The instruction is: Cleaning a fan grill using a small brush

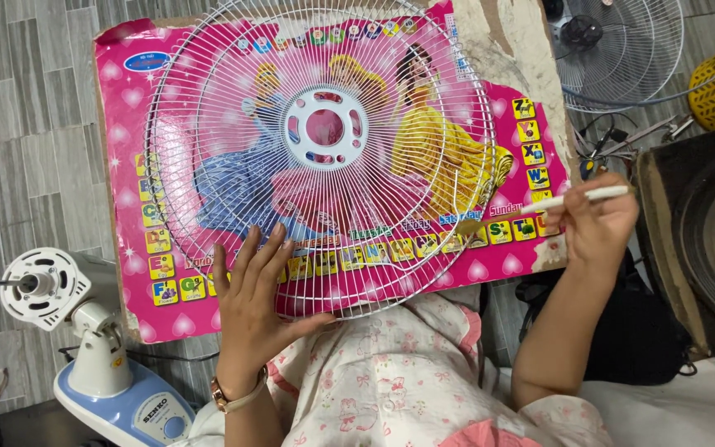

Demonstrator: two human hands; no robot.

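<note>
Two hands worked one fan guard (320, 157), lying flat on the pink board (126, 99). Left hand (251, 306) pressed its near rim, fingers spread; right hand (597, 219) pinched a brush (539, 204) pointing left at the right rim.

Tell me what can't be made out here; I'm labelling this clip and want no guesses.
- Head view: the brush tip in the right hand is blurred against the fan guard wires; contact unclear.
- The pink board picture is partly veiled by the guard.
- The fan base is cut off by the bottom edge.
- The second guard runs off the top edge.
- The left hand palm faces down; its grip underneath is hidden.
</note>
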